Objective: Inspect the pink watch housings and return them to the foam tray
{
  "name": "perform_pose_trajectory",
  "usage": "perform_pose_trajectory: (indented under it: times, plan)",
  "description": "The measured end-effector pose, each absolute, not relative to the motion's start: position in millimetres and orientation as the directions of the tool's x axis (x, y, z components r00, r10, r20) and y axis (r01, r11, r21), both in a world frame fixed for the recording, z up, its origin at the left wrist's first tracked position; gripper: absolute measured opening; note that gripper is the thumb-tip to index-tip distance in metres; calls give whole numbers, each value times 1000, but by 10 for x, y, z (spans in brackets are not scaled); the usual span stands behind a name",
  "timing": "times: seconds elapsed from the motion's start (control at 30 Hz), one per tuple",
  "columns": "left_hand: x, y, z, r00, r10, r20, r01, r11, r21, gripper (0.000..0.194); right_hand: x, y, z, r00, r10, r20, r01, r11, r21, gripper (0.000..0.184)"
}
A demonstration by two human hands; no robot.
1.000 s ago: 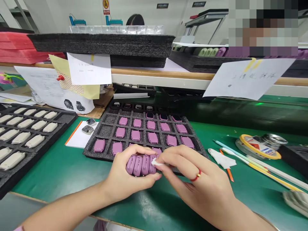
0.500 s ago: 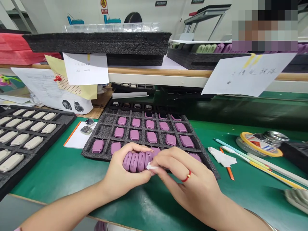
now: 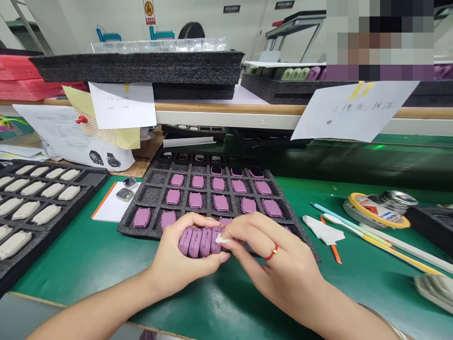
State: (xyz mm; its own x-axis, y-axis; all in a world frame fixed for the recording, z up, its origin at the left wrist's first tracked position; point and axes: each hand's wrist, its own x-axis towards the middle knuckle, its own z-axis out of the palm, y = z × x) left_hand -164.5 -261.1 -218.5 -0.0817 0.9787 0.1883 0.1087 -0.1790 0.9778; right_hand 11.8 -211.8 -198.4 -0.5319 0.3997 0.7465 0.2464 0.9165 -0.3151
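Note:
My left hand is closed around a side-by-side stack of several purple watch cases, held just above the green table. My right hand, with a red ring, pinches a small white wipe against the rightmost case of the stack. Right behind both hands lies a black foam tray whose pockets hold several more purple cases.
A second black foam tray with cream-coloured cases lies at the left. A white card carrying two grey watch bodies sits beside the purple tray. Pencils, a white cloth and a tape roll lie at right. A shelf with foam sheets and paper notes runs behind.
Both hands stay together on the stack; the white wipe has shifted slightly along the rightmost case. The view has drifted a little, so everything sits slightly further left.

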Motion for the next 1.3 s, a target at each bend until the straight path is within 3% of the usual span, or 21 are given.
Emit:
perform_pose_trajectory:
  times: [0.23, 0.43, 0.5, 0.63, 0.7, 0.77, 0.9, 1.0, 1.07, 1.1, 1.3]
  plan:
    - [-1634, -2620, -2148, -83, 978, 193, 73, -187, 980, 32, 108, -2104, -1976, -503, 378, 777, 225, 925, -305, 17]
    - [-1645, -2699, -2188, -38, 970, 241, -32, -242, 970, 37, 318, -2008, -1813, -412, 527, 743, 290, 849, -442, 13]
    - [-1651, -2714, -2212, -28, 953, 302, -52, -303, 951, 39, 471, -1946, -1822, -391, 571, 722, 435, 806, -402, 7]
    - [-1652, -2715, -2225, -11, 908, 418, -70, -417, 906, 46, 912, -1689, -2007, -338, 671, 659, 763, 606, -225, 30]
    - [-1648, -2711, -2216, -11, 896, 445, -78, -444, 893, 48, 1177, -1518, -2133, -291, 744, 601, 860, 479, -177, 30]
    - [-1645, -2711, -2208, -11, 888, 460, -85, -459, 884, 48, 1399, -1371, -2229, -304, 794, 526, 891, 433, -138, 28]
    - [-1646, -2724, -2219, 0, 883, 469, -87, -467, 880, 49, 1412, -1342, -2209, -394, 766, 508, 840, 524, -138, 34]
    - [-1657, -2730, -2242, 17, 888, 460, -72, -458, 886, 50, 1005, -1630, -2018, -431, 756, 492, 748, 605, -273, 34]
    - [-1668, -2731, -2248, 14, 895, 445, -38, -445, 895, 49, 661, -1881, -1883, -590, 725, 355, 415, 650, -637, 41]
    - [-1673, -2729, -2246, 8, 898, 440, -16, -440, 898, 48, 498, -1991, -1835, -670, 673, 314, 280, 620, -733, 47]
    - [-1698, -2688, -2191, -95, 878, 469, 125, -457, 881, 42, -97, -2149, -1899, -753, 630, 190, 38, 329, -943, 50]
